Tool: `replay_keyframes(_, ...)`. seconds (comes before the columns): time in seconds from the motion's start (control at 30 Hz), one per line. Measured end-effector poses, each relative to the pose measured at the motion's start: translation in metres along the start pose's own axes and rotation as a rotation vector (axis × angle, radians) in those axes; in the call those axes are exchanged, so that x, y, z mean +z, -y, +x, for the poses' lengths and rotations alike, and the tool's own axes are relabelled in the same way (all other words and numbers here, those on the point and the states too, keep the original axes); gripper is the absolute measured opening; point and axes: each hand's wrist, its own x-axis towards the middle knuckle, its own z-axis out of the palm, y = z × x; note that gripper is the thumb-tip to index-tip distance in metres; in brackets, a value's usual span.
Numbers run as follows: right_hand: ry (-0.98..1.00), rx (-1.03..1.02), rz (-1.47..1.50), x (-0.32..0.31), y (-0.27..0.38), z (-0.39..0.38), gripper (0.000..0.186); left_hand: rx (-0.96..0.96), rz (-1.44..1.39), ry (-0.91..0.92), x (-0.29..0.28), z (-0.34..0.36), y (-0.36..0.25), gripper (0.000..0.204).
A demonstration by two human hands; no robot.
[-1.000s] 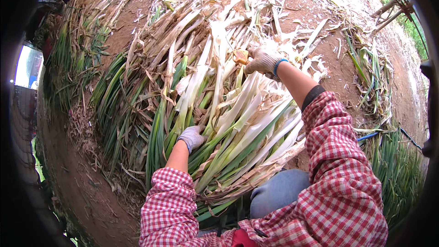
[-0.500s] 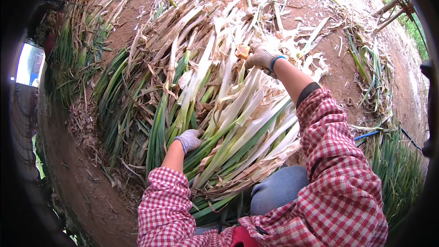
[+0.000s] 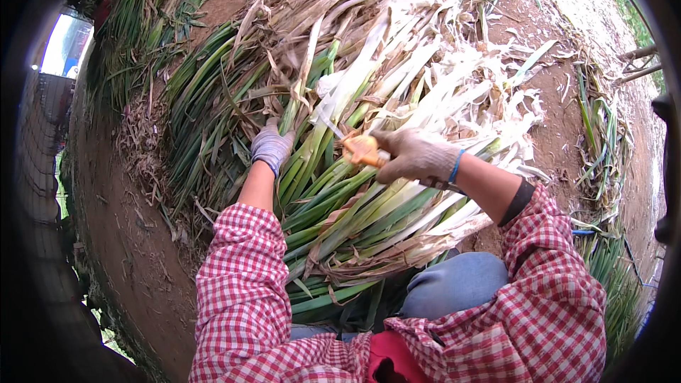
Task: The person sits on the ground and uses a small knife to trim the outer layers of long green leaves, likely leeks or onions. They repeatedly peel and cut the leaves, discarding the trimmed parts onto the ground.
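A large pile of leeks (image 3: 397, 78), with white shanks, green leaves and dry brown leaves, lies on the ground beneath my hands. My left hand (image 3: 271, 145), in a pale knit glove, grips a leek stalk (image 3: 289, 119) left of centre. Just to its right, my right hand (image 3: 418, 156), also gloved, is closed on an orange-handled cutting tool (image 3: 360, 147); its blade is blurred and angles up-left over the stalks. My bent knee (image 3: 454, 280) in blue denim is below the pile at the right.
More green leeks (image 3: 128, 42) lie at the upper left, and a narrow pile (image 3: 596, 138) lies on the right. A blue hose or cord (image 3: 584, 232) runs at the lower right. Wooden poles (image 3: 638, 57) stand at the upper right edge. Bare soil (image 3: 135, 262) and leaf scraps surround the piles.
My left hand has moved up and left to another spot on the stalks. My right hand has come down toward it with the orange-handled tool. The camera's view has also shifted.
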Motion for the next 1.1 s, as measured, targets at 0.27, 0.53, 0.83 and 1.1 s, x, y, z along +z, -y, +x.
replay_keyframes(0.27,0.066,-0.066,0.319,0.003,0.006,0.033,0.087,0.126,-0.066,0.073,-0.001,-0.045,0.009,0.054)
replay_keyframes(0.53,0.184,-0.068,0.128,0.020,0.023,0.005,0.081,0.212,-0.509,0.249,0.007,-0.059,0.042,0.050)
replay_keyframes(0.83,0.150,0.035,0.188,0.003,0.043,0.004,0.080,0.243,-0.530,0.343,-0.007,-0.084,0.046,0.064)
replay_keyframes(1.1,-0.057,-0.032,0.174,-0.009,0.013,0.059,0.074,0.155,-0.526,0.425,0.010,-0.127,0.055,0.083)
